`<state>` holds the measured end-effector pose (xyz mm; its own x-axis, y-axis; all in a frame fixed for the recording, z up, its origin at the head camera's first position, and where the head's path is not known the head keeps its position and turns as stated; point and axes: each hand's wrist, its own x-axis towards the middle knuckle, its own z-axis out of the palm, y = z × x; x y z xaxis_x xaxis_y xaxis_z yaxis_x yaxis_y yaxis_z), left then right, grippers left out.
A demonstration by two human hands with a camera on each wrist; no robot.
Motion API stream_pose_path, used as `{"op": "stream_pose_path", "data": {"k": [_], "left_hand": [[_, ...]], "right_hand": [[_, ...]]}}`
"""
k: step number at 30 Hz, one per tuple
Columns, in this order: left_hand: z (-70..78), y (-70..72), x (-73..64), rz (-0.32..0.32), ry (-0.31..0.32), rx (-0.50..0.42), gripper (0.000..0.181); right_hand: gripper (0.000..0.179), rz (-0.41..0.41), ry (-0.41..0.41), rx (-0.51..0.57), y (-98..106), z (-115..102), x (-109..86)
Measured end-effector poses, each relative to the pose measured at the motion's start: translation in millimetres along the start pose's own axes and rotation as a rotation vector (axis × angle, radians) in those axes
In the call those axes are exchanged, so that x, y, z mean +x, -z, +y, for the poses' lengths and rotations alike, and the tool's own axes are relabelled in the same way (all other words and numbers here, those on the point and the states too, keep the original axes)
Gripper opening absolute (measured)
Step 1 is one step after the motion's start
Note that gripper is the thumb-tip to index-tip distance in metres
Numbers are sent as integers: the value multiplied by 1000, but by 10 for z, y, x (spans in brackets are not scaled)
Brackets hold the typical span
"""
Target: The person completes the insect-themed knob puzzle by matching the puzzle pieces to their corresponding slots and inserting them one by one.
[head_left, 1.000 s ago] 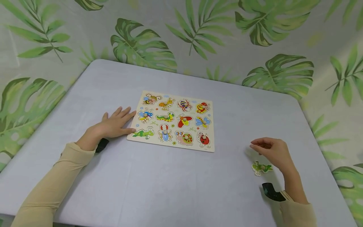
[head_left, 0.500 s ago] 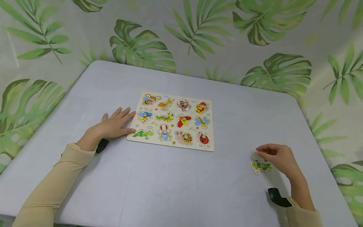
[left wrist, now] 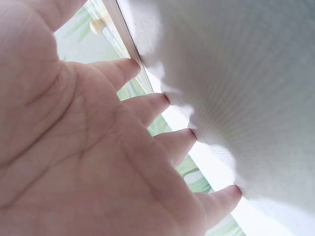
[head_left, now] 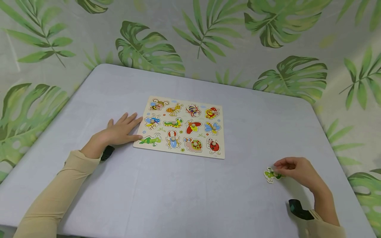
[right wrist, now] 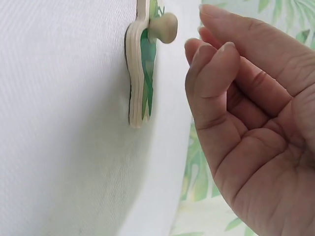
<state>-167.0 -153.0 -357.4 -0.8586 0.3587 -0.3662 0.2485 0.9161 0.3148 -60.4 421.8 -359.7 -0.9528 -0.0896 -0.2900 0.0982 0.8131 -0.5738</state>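
Observation:
My left hand (head_left: 120, 130) lies palm down on the table with its fingers spread. Its thumb and forefinger touch the left edge of a wooden peg puzzle board (head_left: 183, 132), printed with several insects. At the board's lower left corner a green grasshopper picture (head_left: 151, 140) shows no knob, unlike the other shapes. To the right, a loose grasshopper puzzle piece (head_left: 269, 175) lies flat on the table. My right hand (head_left: 302, 173) hovers over it, fingers loosely bent and holding nothing. In the right wrist view a small gap separates the fingertips from the piece's wooden knob (right wrist: 165, 28).
A white cloth covers the table (head_left: 190, 198). Behind it hangs a leaf-patterned curtain (head_left: 208, 39). Each wrist carries a black camera mount (head_left: 300, 211), close to the tabletop.
My right hand has moved down and to the right, from beyond the grasshopper piece to over its knob. My left hand and the board have stayed put.

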Motion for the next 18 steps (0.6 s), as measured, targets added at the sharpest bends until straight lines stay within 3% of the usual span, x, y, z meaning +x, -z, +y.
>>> {"op": "stream_pose_path", "data": {"k": [18], "left_hand": [[7, 5, -9, -7, 5, -5, 76]], "right_hand": [[27, -82, 41, -14, -79, 45, 34]]}}
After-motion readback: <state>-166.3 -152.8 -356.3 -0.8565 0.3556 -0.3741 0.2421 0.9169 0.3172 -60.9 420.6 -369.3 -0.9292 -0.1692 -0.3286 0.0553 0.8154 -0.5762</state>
